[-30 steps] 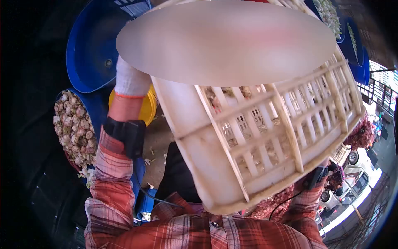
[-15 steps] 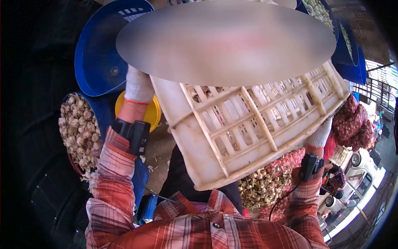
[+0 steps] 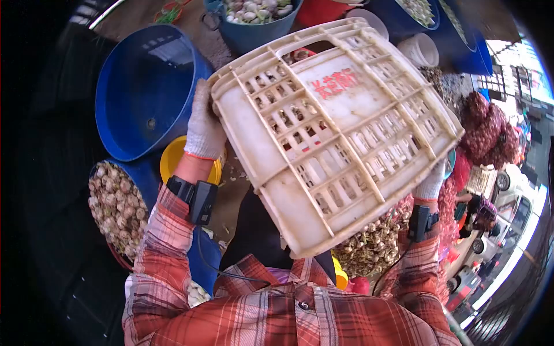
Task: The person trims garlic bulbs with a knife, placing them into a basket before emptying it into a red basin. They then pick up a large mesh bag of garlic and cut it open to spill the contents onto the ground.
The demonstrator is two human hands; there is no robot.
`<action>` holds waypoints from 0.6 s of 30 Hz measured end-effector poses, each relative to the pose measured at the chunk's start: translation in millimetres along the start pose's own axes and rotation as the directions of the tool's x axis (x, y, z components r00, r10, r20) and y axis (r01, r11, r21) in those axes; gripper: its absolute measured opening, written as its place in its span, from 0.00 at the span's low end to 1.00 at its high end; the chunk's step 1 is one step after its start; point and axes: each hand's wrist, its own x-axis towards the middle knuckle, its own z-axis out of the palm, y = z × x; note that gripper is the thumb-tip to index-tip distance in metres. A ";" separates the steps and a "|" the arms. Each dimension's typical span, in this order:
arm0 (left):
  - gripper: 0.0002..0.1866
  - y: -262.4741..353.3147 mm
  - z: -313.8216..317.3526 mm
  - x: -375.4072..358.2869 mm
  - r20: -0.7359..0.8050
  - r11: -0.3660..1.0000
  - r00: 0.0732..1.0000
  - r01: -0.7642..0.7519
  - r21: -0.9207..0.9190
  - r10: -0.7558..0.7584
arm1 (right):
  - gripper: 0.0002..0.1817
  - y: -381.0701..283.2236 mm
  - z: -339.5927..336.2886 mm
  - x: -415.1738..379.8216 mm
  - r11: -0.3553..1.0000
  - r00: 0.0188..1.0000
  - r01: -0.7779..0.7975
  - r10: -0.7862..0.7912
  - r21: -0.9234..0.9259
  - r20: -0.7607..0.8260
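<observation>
Off-white slatted plastic crate (image 3: 346, 105) — tilted, between hands.
White-gloved left hand (image 3: 204, 128) closed on side edge; right hand (image 3: 430, 183) under near-right edge — finger closure hidden.

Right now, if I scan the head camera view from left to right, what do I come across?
Garlic bulbs, then the gloved left hand, then the white plastic crate, then the dark red mesh sacks.
</observation>
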 end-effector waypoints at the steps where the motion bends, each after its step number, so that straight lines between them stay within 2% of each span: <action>1: 0.33 0.4 -3.7 2.5 0.045 0.998 0.998 0.039 -0.058 -0.037 | 0.41 12.7 -24.7 11.3 0.999 0.999 0.048 -0.048 0.004 -0.001; 2: 0.33 1.6 -2.9 5.5 0.028 0.994 0.996 0.084 -0.070 -0.082 | 0.41 10.1 -15.2 1.4 0.998 0.998 0.060 -0.061 -0.020 -0.024; 3: 0.34 4.3 1.4 6.0 0.000 0.998 0.998 0.059 -0.009 -0.059 | 0.41 7.2 -3.9 -9.1 0.996 0.996 0.072 -0.074 -0.043 -0.043; 4: 0.32 8.3 4.9 4.9 0.006 0.995 0.996 0.092 -0.032 -0.092 | 0.41 13.2 -14.2 -13.1 0.986 0.989 0.145 -0.147 -0.077 -0.033; 5: 0.30 14.3 11.9 2.3 0.010 0.991 0.992 0.124 -0.054 -0.123 | 0.41 9.6 -15.4 -24.0 0.987 0.987 0.146 -0.150 -0.069 -0.049; 7: 0.32 26.2 21.3 -4.4 0.047 0.998 0.998 0.045 0.049 -0.047 | 0.41 3.1 -9.4 -51.0 0.992 0.992 0.101 -0.106 0.078 0.062; 9: 0.32 29.0 31.1 -9.6 0.098 0.995 0.995 0.019 0.097 -0.029 | 0.44 14.3 -18.4 -55.5 0.993 0.995 0.101 -0.099 0.063 -0.032; 11: 0.32 18.8 29.0 -4.3 0.025 0.987 0.988 0.147 0.070 -0.149 | 0.43 22.6 -24.9 -56.7 0.974 0.982 0.148 -0.166 -0.169 -0.093; 13: 0.32 6.4 43.6 -9.1 0.098 0.979 0.992 0.064 0.195 -0.085 | 0.41 40.3 -63.3 -64.2 0.981 0.973 0.156 -0.173 -0.113 -0.155; 15: 0.32 -10.9 61.7 -22.6 0.103 0.977 0.991 0.065 0.204 -0.088 | 0.44 42.4 -103.5 -96.1 0.986 0.995 0.011 0.005 0.168 -0.097; 16: 0.31 -20.8 70.5 -28.7 0.152 0.973 0.984 0.054 0.223 -0.090 | 0.44 35.5 -112.2 -116.1 0.987 0.997 -0.011 0.023 0.162 -0.074; 17: 0.29 -34.6 79.3 -34.8 0.196 0.977 0.971 0.096 0.189 -0.133 | 0.43 38.3 -125.6 -127.0 0.996 0.989 0.059 -0.050 0.063 -0.138; 18: 0.29 -49.3 95.0 -47.3 0.212 0.961 0.974 0.024 0.277 -0.085 | 0.41 45.5 -172.7 -141.0 0.991 0.988 -0.007 0.028 0.135 -0.150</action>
